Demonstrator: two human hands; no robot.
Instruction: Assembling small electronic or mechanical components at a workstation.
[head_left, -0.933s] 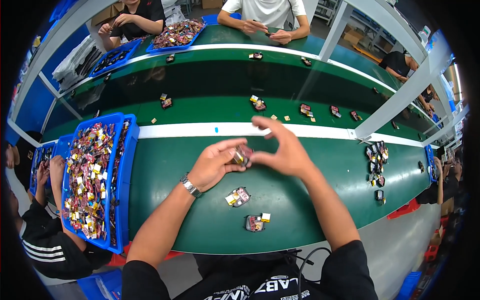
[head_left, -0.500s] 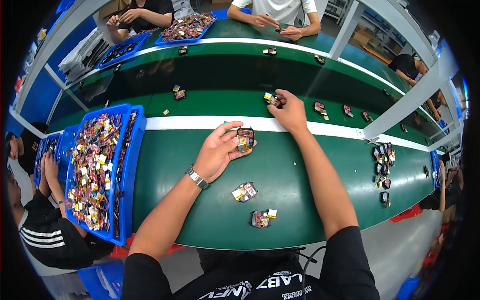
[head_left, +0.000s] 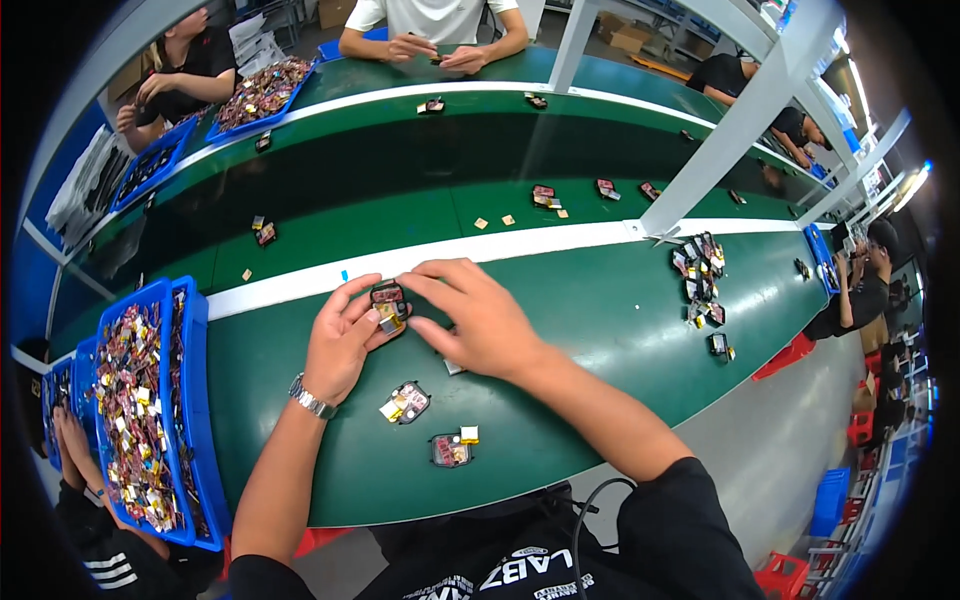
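Note:
My left hand (head_left: 340, 345), with a metal watch on its wrist, holds a small black housing (head_left: 388, 294) with a red circuit board and a yellow-and-silver battery cell. My right hand (head_left: 485, 320) meets it from the right, thumb and forefinger at the housing's edge; its other fingers are partly hidden. Beneath the right hand, a pale part (head_left: 454, 367) on the table is mostly covered. Closer to me lie an open housing with a white cell (head_left: 405, 402) and another with a yellow-edged cell (head_left: 452, 448).
Blue trays (head_left: 205, 430) heaped with boards and cells stand at the left. A pile of housings (head_left: 700, 280) lies right on the green table. Past the white rail (head_left: 300, 284), more housings (head_left: 545, 196) rest on the green belt. A grey post (head_left: 690, 150) rises there. Co-workers sit around.
My right hand has come back from the belt to the housing in my left hand. The unit it touched is gone from the belt. The view has swung right.

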